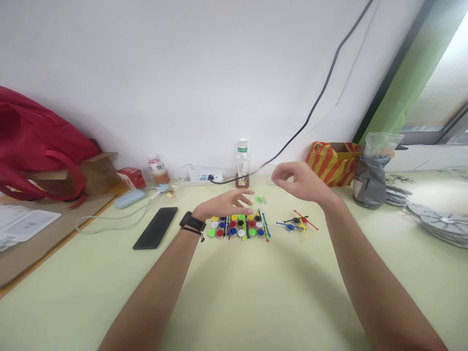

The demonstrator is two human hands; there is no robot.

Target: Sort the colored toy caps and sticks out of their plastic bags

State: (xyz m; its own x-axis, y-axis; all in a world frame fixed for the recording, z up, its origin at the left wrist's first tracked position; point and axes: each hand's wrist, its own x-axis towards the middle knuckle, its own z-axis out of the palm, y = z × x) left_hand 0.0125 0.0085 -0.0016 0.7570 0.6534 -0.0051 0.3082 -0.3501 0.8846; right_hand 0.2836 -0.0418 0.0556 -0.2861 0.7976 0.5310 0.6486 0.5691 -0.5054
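Observation:
My left hand [231,202], with a black watch [193,222] on its wrist, hovers over rows of small round pieces [233,232] in several colours. Its fingers are apart and nothing shows between them. Thin arrow-shaped plastic pieces [265,226] lie in bundles between those rows. My right hand [302,181] is raised to the right, thumb and fingers curled together in a pinch; anything inside them is hidden. Below it on the table lie a few round pieces with arrows across them [290,227], in blue, black, yellow and red. Small bright green bits [260,200] sit behind the rows.
A drink bottle [242,165] and a power strip [203,174] stand by the wall, with a black cable [321,92] hanging down. A dark phone [155,228] lies left. A striped bag [331,163], a grey bag [370,180] and stacked grey discs [444,222] are right.

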